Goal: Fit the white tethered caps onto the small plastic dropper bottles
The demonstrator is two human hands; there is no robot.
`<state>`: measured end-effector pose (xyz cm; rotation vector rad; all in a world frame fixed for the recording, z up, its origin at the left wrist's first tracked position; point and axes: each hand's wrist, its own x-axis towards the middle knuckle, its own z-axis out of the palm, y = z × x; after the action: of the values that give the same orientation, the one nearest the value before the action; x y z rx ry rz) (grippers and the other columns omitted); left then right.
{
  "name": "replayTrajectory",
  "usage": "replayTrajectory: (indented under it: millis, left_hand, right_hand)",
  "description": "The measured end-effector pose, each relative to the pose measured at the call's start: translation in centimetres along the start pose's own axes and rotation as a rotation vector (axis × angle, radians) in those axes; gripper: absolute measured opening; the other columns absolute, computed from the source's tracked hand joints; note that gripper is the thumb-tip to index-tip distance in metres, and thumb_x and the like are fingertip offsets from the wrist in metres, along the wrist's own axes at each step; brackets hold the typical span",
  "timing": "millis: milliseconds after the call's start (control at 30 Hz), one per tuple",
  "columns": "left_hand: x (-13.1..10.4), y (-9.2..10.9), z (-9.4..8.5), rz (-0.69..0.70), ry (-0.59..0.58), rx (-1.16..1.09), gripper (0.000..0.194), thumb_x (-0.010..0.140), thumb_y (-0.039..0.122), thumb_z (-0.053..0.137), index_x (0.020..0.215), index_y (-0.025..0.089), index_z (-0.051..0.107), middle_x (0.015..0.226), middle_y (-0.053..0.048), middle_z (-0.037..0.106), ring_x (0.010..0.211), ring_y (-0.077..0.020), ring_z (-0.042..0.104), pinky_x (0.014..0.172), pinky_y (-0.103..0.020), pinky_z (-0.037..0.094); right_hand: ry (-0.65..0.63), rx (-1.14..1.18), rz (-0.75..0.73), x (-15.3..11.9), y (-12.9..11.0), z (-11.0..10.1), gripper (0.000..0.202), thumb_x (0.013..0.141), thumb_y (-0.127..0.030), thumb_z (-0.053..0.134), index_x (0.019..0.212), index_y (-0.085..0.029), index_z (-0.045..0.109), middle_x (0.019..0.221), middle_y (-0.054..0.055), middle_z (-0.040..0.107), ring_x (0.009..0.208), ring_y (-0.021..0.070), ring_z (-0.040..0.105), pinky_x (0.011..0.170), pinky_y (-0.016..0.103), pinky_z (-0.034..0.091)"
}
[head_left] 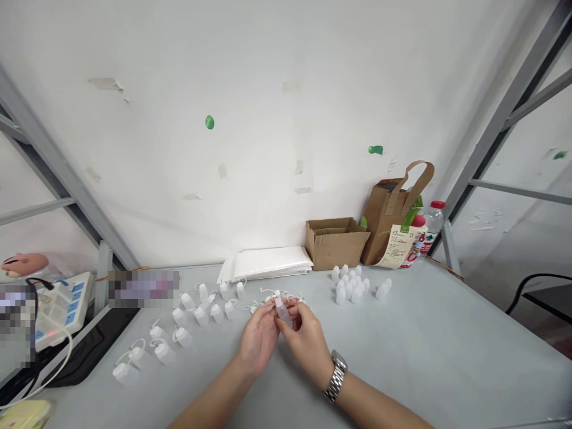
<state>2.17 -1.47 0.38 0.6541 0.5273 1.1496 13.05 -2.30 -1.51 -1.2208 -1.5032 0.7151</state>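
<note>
A small translucent squeeze bottle (284, 313) is between my two hands, its narrow tip pointing up and away from me. My right hand (310, 342) grips it with thumb and fingers; a metal-band watch is on that wrist. My left hand (258, 336) is closed around its other side, some fingers hidden behind it. Just past my fingertips lies a pile of white looped caps (261, 302), partly covered by the hands. To the left stand several small bottles with looped caps (201, 316). On the right, several small bottles without loops (356, 292) stand in a cluster.
Along the wall are a stack of white envelopes (268, 263), an open cardboard box (337, 247), a brown paper bag (379, 217) and a red-capped plastic bottle (434, 223). At the left edge are a power strip (67, 310) and a black flat panel (92, 348).
</note>
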Motion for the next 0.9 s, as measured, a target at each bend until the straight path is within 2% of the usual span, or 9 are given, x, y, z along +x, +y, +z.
replayTrajectory:
  millis: [167, 367, 500, 700, 900]
  left_hand:
    - [0.03, -0.30, -0.06, 0.023, -0.017, -0.004, 0.029, 0.076, 0.019, 0.048, 0.100, 0.015, 0.063, 0.108, -0.008, 0.064, 0.112, -0.0263, 0.050, 0.103, -0.042, 0.025]
    - [-0.13, -0.16, 0.21, 0.031, -0.002, 0.026, 0.029, 0.079, 0.020, 0.045, 0.100, 0.016, 0.063, 0.110, -0.007, 0.063, 0.115, -0.0249, 0.048, 0.103, -0.040, 0.026]
    - [-0.38, -0.14, 0.36, 0.070, 0.055, 0.139, 0.029, 0.079, 0.022, 0.047, 0.102, 0.016, 0.064, 0.112, -0.007, 0.063, 0.117, -0.0247, 0.046, 0.103, -0.038, 0.027]
    - [-0.53, -0.24, 0.14, 0.091, 0.095, 0.183, 0.032, 0.078, 0.027, 0.050, 0.105, 0.017, 0.064, 0.115, -0.008, 0.063, 0.119, -0.0254, 0.046, 0.104, -0.038, 0.026]
    - [-0.54, -0.17, 0.28, 0.091, 0.113, 0.179, 0.031, 0.078, 0.028, 0.051, 0.102, 0.015, 0.066, 0.111, -0.009, 0.066, 0.116, -0.0266, 0.049, 0.103, -0.040, 0.028]
  right_hand:
    - [-0.004, 0.023, 0.009, 0.11, 0.03, 0.01, 0.005, 0.074, -0.020, 0.058, 0.076, -0.020, 0.053, 0.072, 0.000, 0.061, 0.061, 0.0147, 0.054, 0.055, 0.025, 0.042]
    - [-0.017, -0.009, -0.008, 0.07, -0.13, -0.07, 0.006, 0.077, -0.021, 0.057, 0.076, -0.021, 0.051, 0.080, 0.002, 0.063, 0.067, 0.0158, 0.056, 0.058, 0.027, 0.044]
    - [0.040, -0.140, -0.147, -0.03, -0.29, -0.23, 0.006, 0.081, -0.021, 0.051, 0.076, -0.022, 0.049, 0.082, 0.004, 0.062, 0.074, 0.0171, 0.057, 0.061, 0.027, 0.044]
    - [0.165, -0.444, -0.441, 0.08, 0.19, -0.14, 0.009, 0.084, -0.017, 0.044, 0.080, -0.020, 0.050, 0.071, 0.005, 0.056, 0.066, 0.0181, 0.054, 0.057, 0.028, 0.042]
    - [0.214, -0.616, -0.570, 0.16, 0.03, -0.09, 0.014, 0.083, -0.011, 0.042, 0.075, -0.019, 0.049, 0.066, 0.005, 0.053, 0.062, 0.0183, 0.049, 0.054, 0.029, 0.040]
